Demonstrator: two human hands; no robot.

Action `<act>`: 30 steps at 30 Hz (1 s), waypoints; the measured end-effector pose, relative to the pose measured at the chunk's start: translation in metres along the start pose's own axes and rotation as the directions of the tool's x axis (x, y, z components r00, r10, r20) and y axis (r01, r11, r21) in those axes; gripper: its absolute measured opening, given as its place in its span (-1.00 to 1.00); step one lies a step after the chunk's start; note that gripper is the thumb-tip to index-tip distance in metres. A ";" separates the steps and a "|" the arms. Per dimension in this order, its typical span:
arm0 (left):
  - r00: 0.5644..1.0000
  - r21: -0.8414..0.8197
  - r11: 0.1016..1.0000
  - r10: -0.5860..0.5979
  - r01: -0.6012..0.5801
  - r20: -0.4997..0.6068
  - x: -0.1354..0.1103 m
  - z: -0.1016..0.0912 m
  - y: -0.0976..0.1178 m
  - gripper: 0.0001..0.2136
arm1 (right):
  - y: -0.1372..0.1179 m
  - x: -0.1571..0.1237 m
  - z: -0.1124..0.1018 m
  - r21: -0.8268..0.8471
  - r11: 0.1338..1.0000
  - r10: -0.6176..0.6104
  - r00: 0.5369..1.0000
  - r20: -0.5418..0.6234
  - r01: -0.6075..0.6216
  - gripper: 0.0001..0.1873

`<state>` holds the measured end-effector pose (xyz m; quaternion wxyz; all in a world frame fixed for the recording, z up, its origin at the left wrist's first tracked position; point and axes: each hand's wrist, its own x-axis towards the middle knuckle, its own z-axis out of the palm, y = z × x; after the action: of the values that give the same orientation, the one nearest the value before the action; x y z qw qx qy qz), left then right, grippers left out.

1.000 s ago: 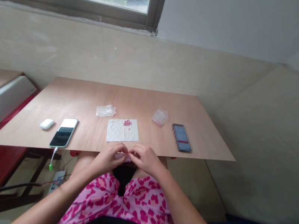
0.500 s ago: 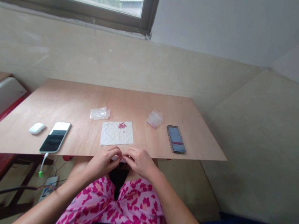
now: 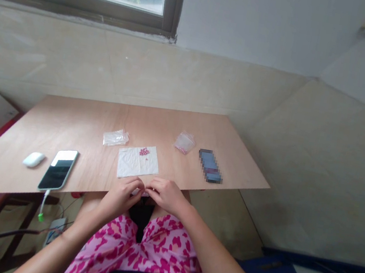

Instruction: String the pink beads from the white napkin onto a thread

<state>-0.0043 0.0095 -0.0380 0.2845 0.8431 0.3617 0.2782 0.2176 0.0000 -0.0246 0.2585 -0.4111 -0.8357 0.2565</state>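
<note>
Pale pink shows between my left grip [image 3: 120,198] and right grip [image 3: 166,195]: both are nearly closed, fingertips meeting on a small item [image 3: 138,192], mostly hidden, at the edge of the plywood counter [image 3: 74,138]. Small, slow finger moves suit it best, with the pinch kept low over that edge. Farther out lie a white paper sheet [image 3: 131,165] with pink beads [image 3: 144,151], a phone [image 3: 58,170], a white mouse [image 3: 33,159], two clear plastic bags [image 3: 116,137] [image 3: 184,142] and a blurred flat object [image 3: 210,166].

Counter [image 3: 66,127]: pale wood, matt and smooth.
Sheet [image 3: 131,166]: white paper, matt, slightly crinkled.
Bag [image 3: 115,138]: clear plastic, glossy.
Phone [image 3: 58,170]: glossy glass.
Mouse [image 3: 33,159]: smooth white plastic.
</note>
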 end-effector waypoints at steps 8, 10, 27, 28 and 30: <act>1.000 0.033 0.999 0.016 -0.016 0.005 0.000 -0.002 0.001 -0.91 | -0.003 0.000 -0.003 -0.010 1.000 0.006 1.000 -0.009 -0.006 -0.88; 1.000 0.034 0.999 0.018 -0.018 -0.001 0.000 -0.003 -0.001 -0.92 | -0.002 0.000 -0.005 -0.013 1.000 0.014 1.000 -0.013 -0.014 -0.87; 0.997 0.051 0.998 0.039 -0.036 -0.064 -0.004 -0.006 0.001 -0.89 | -0.012 -0.002 -0.001 0.056 0.998 0.012 0.999 -0.046 -0.009 -0.92; 0.997 0.050 0.998 0.041 -0.038 -0.064 -0.004 -0.005 0.001 -0.89 | -0.012 -0.002 0.000 0.055 0.998 0.008 0.999 -0.052 -0.005 -0.91; 0.997 0.048 0.998 0.044 -0.041 -0.065 -0.005 -0.004 0.001 -0.89 | -0.011 -0.002 0.002 0.047 0.999 0.008 0.998 -0.062 -0.005 -0.90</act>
<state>-0.0093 0.0065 -0.0365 0.2467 0.8474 0.3592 0.3032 0.2115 -0.0083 -0.0196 0.2931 -0.4153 -0.8197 0.2641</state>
